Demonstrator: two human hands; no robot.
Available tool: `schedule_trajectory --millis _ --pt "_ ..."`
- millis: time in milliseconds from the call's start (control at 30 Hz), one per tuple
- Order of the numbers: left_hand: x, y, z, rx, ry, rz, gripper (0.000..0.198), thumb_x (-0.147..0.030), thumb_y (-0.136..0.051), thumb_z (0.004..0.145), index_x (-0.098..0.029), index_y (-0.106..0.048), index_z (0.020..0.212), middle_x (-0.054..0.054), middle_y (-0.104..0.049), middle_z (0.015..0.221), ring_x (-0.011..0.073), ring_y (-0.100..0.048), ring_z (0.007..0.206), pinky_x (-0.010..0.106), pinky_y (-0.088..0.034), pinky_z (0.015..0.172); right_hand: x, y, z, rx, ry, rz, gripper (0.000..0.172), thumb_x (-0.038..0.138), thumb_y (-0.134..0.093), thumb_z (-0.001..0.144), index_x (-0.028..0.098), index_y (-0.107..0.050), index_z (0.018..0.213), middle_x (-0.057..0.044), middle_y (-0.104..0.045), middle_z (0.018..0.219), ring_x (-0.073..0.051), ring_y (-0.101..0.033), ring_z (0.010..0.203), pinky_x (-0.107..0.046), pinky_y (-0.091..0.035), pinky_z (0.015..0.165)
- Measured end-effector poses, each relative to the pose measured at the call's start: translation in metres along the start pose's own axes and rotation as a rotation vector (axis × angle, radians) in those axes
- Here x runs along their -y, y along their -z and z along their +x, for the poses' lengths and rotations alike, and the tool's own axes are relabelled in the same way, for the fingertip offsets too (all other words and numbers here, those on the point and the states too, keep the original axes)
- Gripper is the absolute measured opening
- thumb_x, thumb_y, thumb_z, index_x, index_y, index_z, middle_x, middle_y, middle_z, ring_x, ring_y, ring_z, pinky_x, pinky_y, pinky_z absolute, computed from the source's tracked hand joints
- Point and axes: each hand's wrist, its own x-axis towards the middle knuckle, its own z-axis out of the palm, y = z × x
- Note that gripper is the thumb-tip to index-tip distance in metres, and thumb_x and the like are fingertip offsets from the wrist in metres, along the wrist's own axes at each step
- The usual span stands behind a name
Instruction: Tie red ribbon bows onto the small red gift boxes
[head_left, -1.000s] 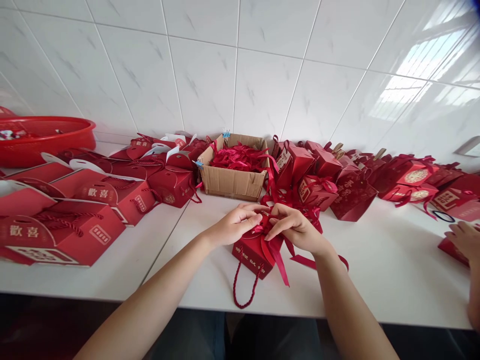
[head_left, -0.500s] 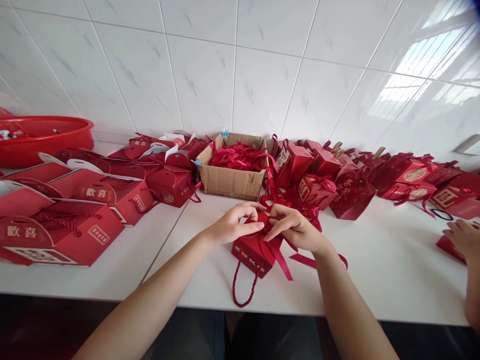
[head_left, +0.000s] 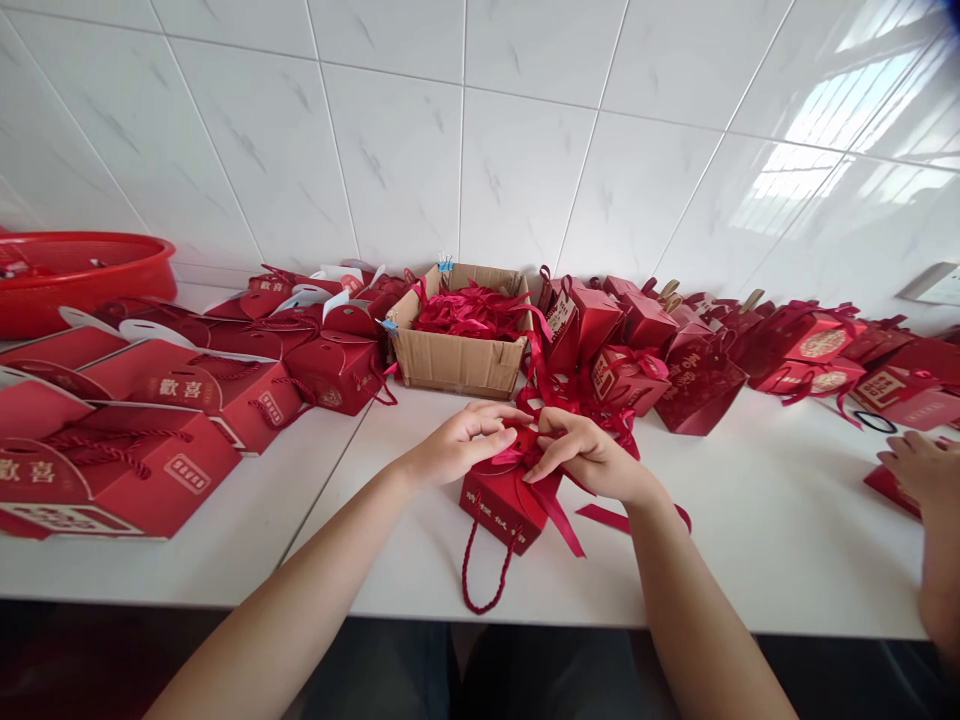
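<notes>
Red basin [head_left: 112,293] seen far left, rope-handled boxes [head_left: 161,465] set beside it. Loose ribbons [head_left: 471,312] held in cardboard carton [head_left: 454,362]. By left hand [head_left: 459,446], small red box [head_left: 504,508] on white table [head_left: 772,520] is touched from above, likewise by right hand [head_left: 589,457] — fingers curled, any pinch on its ribbon cannot be told. Bow-tied boxes [head_left: 631,378] grouped beyond — co-worker's hand [head_left: 921,470] seen last.

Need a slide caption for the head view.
Left hand and right hand at ribbon on a red box, carton behind.

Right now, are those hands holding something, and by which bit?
The left hand and right hand are at the ribbon atop the red box; whether either grips it is hidden.
</notes>
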Motion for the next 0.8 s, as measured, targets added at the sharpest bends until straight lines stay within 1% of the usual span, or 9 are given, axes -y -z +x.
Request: schedule_trajectory --millis 67,133,167,233,300,333,467,700,800 --pt "0.0009 -0.0021 0.001 -0.013 0.015 0.011 0.033 -0.045 -0.047 0.089 -0.022 -0.068 0.1 0.004 -0.056 0.131 0.0218 -0.036 0.134 0.037 -0.027 0.114 -0.0005 -0.0005 0.0001 -0.006 0.006 -0.012 0.038 0.018 -0.042 0.095 0.027 -0.077 0.084 -0.002 -0.036 0.074 -0.012 -0.039 0.07 -0.028 -0.035 0.064" --pt "0.0017 -0.0041 0.0018 -0.039 0.029 -0.004 0.037 -0.048 -0.047 0.088 -0.021 -0.068 0.102 0.005 -0.056 0.131 0.022 -0.037 0.133 0.036 -0.027 0.114 -0.0005 -0.0009 0.0002 -0.008 0.005 -0.014 0.037 0.019 -0.042 0.095 0.027 -0.077 0.084 -0.002 -0.037 0.074 -0.012 -0.04 0.07 -0.028 -0.035 0.063" --pt "0.002 -0.0049 0.0019 -0.052 0.03 -0.021 0.037 -0.05 -0.046 0.088 -0.021 -0.068 0.096 0.005 -0.056 0.13 0.022 -0.038 0.132 0.036 -0.028 0.114 -0.0003 -0.001 0.0002 -0.007 0.003 -0.013 0.037 0.018 -0.042 0.095 0.027 -0.077 0.083 -0.002 -0.037 0.074 -0.012 -0.04 0.07 -0.028 -0.035 0.063" --pt "0.0017 -0.0053 0.0017 -0.065 0.018 -0.063 0.04 -0.051 -0.046 0.088 -0.019 -0.066 0.078 0.006 -0.057 0.128 0.0224 -0.041 0.13 0.036 -0.03 0.112 0.0001 -0.0009 0.0001 -0.007 -0.002 -0.009 0.038 0.018 -0.042 0.095 0.028 -0.077 0.083 -0.002 -0.038 0.074 -0.012 -0.04 0.07 -0.028 -0.035 0.063" --pt "0.0002 -0.0045 0.0008 -0.046 -0.008 -0.077 0.04 -0.048 -0.049 0.086 -0.017 -0.058 0.063 0.007 -0.058 0.125 0.0234 -0.044 0.126 0.039 -0.031 0.111 0.0005 -0.0007 -0.0002 -0.005 -0.005 -0.007 0.038 0.016 -0.043 0.094 0.028 -0.077 0.084 -0.002 -0.038 0.074 -0.012 -0.04 0.07 -0.028 -0.035 0.064" --pt "-0.0008 -0.0038 0.0002 -0.032 -0.021 -0.069 0.039 -0.046 -0.052 0.085 -0.016 -0.053 0.06 0.007 -0.059 0.123 0.0238 -0.046 0.125 0.041 -0.031 0.11 0.0006 -0.0005 -0.0004 -0.001 -0.008 -0.006 0.038 0.016 -0.043 0.094 0.028 -0.077 0.084 -0.002 -0.038 0.074 -0.012 -0.04 0.07 -0.028 -0.034 0.064" --pt "-0.0048 -0.0018 -0.0012 -0.011 -0.032 -0.017 0.034 -0.037 -0.061 0.08 -0.017 -0.044 0.058 0.008 -0.06 0.121 0.0238 -0.048 0.121 0.043 -0.029 0.109 0.0013 0.0007 -0.0012 0.017 -0.013 -0.019 0.038 0.015 -0.042 0.094 0.027 -0.077 0.085 -0.002 -0.039 0.074 -0.012 -0.041 0.071 -0.028 -0.035 0.063" --pt "-0.0044 -0.0061 0.0016 -0.031 -0.014 -0.047 0.034 -0.034 -0.054 0.082 -0.018 -0.038 0.057 0.004 -0.064 0.115 0.0221 -0.051 0.117 0.038 -0.033 0.107 0.0032 0.0038 -0.0028 0.039 0.005 -0.115 0.038 0.018 -0.041 0.095 0.027 -0.077 0.087 -0.002 -0.038 0.074 -0.012 -0.04 0.07 -0.028 -0.036 0.063" --pt "-0.0017 -0.01 0.0028 -0.08 -0.025 -0.014 0.035 -0.034 -0.057 0.08 -0.018 -0.038 0.055 0.002 -0.066 0.111 0.0227 -0.05 0.118 0.039 -0.033 0.108 0.0034 0.0035 -0.0026 0.03 0.009 -0.119 0.038 0.017 -0.041 0.095 0.028 -0.077 0.087 -0.002 -0.038 0.074 -0.013 -0.04 0.071 -0.028 -0.036 0.063"
